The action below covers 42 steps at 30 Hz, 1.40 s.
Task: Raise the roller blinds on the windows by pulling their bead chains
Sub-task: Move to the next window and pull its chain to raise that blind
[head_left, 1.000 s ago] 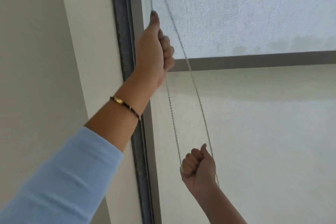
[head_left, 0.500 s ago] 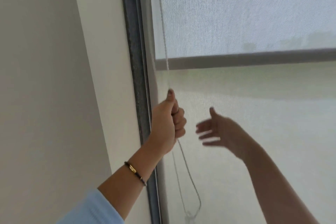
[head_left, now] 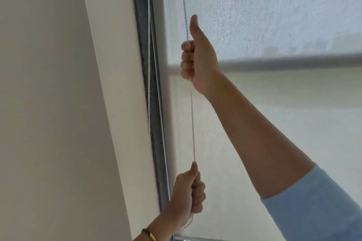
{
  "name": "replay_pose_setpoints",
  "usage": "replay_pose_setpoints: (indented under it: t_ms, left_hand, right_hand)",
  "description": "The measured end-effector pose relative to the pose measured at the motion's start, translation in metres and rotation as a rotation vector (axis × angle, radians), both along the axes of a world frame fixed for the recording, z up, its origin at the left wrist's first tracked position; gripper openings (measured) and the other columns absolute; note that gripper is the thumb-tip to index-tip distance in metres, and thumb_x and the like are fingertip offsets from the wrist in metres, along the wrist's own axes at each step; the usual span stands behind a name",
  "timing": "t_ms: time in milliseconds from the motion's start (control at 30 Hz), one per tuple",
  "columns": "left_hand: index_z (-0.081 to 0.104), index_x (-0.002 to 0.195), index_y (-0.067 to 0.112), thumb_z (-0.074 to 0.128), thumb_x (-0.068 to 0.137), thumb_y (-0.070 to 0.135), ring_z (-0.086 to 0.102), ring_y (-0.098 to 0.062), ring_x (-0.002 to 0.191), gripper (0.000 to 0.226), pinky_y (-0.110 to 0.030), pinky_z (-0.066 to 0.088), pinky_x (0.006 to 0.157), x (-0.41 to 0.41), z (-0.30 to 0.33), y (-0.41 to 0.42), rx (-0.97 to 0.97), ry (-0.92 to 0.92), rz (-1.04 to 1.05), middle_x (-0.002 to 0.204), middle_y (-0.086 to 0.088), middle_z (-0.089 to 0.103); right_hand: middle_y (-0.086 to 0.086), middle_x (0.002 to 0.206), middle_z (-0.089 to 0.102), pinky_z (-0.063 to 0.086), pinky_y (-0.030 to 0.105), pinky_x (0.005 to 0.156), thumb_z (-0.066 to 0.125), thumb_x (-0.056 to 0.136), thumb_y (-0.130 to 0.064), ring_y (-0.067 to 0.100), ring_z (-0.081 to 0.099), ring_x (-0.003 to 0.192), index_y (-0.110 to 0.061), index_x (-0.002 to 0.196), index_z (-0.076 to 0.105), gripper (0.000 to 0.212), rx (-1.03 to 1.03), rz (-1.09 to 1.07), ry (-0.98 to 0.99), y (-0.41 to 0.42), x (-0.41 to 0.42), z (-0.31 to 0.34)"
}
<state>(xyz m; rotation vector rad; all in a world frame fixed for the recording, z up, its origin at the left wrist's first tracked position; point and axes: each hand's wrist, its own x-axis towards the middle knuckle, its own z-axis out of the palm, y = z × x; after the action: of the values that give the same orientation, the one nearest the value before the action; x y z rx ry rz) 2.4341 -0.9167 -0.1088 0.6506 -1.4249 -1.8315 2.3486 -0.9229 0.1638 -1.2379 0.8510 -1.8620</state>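
A pale bead chain (head_left: 192, 123) runs straight down in front of the white roller blind (head_left: 264, 10). My right hand (head_left: 197, 58) grips the chain high up, thumb pointing upward, level with the grey bar (head_left: 293, 62) that crosses the window. My left hand (head_left: 189, 191) grips the same strand lower down, thumb up along it, with slack chain looping out below the fist. The chain's other strand (head_left: 149, 64) hangs along the dark window frame.
The dark grey window frame (head_left: 148, 103) stands just left of the chain, with a cream wall (head_left: 58, 103) beyond it. A lower sheet of translucent fabric (head_left: 284, 127) fills the window below the bar. A bracelet (head_left: 148, 236) circles my left wrist.
My left hand has pulled the chain down from mid-frame to the bottom. My right hand, open half a second ago, has risen and now grips the chain above.
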Motion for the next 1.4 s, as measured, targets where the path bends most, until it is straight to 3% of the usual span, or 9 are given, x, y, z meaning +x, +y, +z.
replay_pose_setpoints:
  t_ms: [167,333,467,600,900,1000,1100,1267,1400]
  left_hand:
    - [0.027,0.06,0.02,0.053,0.089,0.065,0.015,-0.014,0.049,0.059,-0.024,0.013,0.046,0.013,-0.018,-0.015,0.073,-0.118,-0.081,0.056,0.0,0.019]
    - [0.077,0.086,0.015,0.043,0.087,0.057,0.059,-0.023,0.082,0.055,-0.033,0.043,0.073,0.022,0.024,-0.054,-0.13,-0.193,0.025,0.086,-0.007,0.068]
    - [0.067,0.108,0.005,0.025,0.104,0.044,0.062,-0.026,0.091,0.058,-0.038,0.046,0.083,0.028,0.122,-0.077,-0.255,-0.013,0.155,0.101,-0.015,0.07]
    - [0.067,0.11,0.008,0.023,0.104,0.049,0.07,-0.027,0.088,0.06,-0.038,0.055,0.078,0.035,0.215,-0.081,-0.359,0.189,0.056,0.098,-0.012,0.074]
    - [0.065,0.081,0.013,0.035,0.102,0.051,0.041,-0.01,0.049,0.052,-0.023,0.038,0.052,0.012,0.327,-0.059,-0.444,0.3,0.279,0.06,0.003,0.047]
    - [0.041,0.053,0.022,0.042,0.1,0.05,0.022,-0.008,0.039,0.056,-0.02,0.017,0.04,0.009,0.323,-0.055,-0.374,0.397,0.354,0.046,0.007,0.032]
    - [0.029,0.053,0.026,0.045,0.101,0.044,0.015,-0.009,0.04,0.054,-0.021,0.01,0.04,0.002,0.295,-0.052,-0.386,0.463,0.343,0.046,0.009,0.023]
    - [0.025,0.057,0.027,0.045,0.101,0.044,0.011,-0.009,0.042,0.052,-0.018,0.008,0.037,0.001,0.271,-0.041,-0.395,0.518,0.244,0.048,0.009,0.018]
    - [0.027,0.059,0.027,0.044,0.101,0.045,0.013,-0.008,0.041,0.05,-0.016,0.01,0.036,-0.002,0.254,-0.035,-0.399,0.478,0.25,0.048,0.009,0.02]
  right_hand:
    - [0.004,0.054,0.021,0.013,0.034,0.05,0.046,0.097,-0.054,0.014,0.017,0.048,-0.025,0.059,0.02,0.054,-0.172,-0.244,0.057,-0.015,0.019,-0.046]
    - [0.003,0.051,0.023,0.012,0.038,0.051,0.045,0.091,-0.061,0.014,0.02,0.048,-0.027,0.051,0.027,0.055,-0.18,-0.272,0.114,-0.018,0.021,-0.097]
    - [-0.001,0.044,0.034,0.024,0.032,0.047,0.045,0.097,-0.052,0.014,0.031,0.043,-0.024,0.046,0.043,0.059,-0.079,-0.32,0.191,-0.016,0.02,-0.152]
    - [-0.005,0.046,0.025,0.019,0.033,0.049,0.047,0.082,-0.076,0.013,0.024,0.045,-0.025,0.047,0.031,0.063,0.055,-0.246,0.174,-0.012,0.023,-0.222]
    - [-0.004,0.048,0.024,0.022,0.032,0.051,0.04,0.073,-0.087,0.016,0.028,0.049,-0.017,0.052,0.025,0.074,0.325,-0.272,0.304,-0.002,0.034,-0.363]
    - [-0.006,0.044,0.028,0.026,0.028,0.052,0.04,0.079,-0.079,0.011,0.032,0.045,-0.012,0.05,0.029,0.073,0.37,-0.305,0.39,0.002,0.029,-0.388]
    - [-0.008,0.038,0.029,0.029,0.025,0.054,0.042,0.086,-0.068,0.004,0.031,0.043,-0.018,0.046,0.032,0.065,0.485,-0.215,0.505,-0.007,0.019,-0.401]
    - [0.003,0.069,0.059,0.043,0.028,0.056,0.061,0.072,-0.047,0.016,0.054,0.062,-0.021,0.064,0.061,0.027,0.544,0.096,0.429,-0.027,-0.008,-0.36]
    - [0.003,0.089,0.076,0.057,0.031,0.073,0.046,0.097,-0.007,0.024,0.069,0.088,-0.012,0.099,0.07,0.025,0.254,0.014,0.26,-0.032,-0.035,-0.254]
